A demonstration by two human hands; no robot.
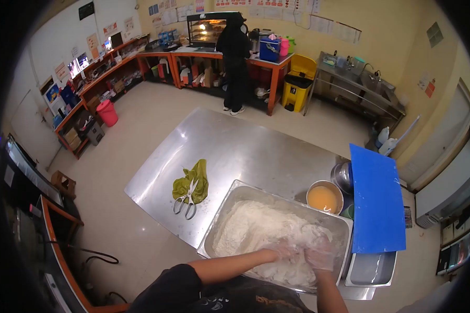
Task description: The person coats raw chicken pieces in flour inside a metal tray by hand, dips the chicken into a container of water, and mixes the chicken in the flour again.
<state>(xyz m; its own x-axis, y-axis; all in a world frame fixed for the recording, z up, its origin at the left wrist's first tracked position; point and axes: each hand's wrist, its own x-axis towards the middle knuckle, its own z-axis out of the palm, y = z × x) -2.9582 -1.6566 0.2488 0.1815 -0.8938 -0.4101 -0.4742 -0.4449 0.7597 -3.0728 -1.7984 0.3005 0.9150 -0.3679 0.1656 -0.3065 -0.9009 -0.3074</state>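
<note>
A deep steel pan point(230, 194) of white flour point(256, 219) stands at the table's near edge. Both my hands wear clear plastic gloves and are down in the flour at the pan's right side. My left hand point(283, 249) reaches in from the left, its fingers sunk in or coated with flour. Close beside it, my right hand point(319, 255) touches a floury mound point(314, 236); whether something lies inside it I cannot make out. Flour hides the fingers of both hands. Just behind the pan sits a round pot point(325, 196) of orange-yellow liquid.
Scissors point(188, 201) lie on a green cloth point(197, 175) on the steel table point(230, 141). At right, a blue board point(378, 198) stands over a smaller steel pan point(372, 268). A metal bowl point(342, 176) is behind the pot. Another person point(235, 62) stands at the far counter.
</note>
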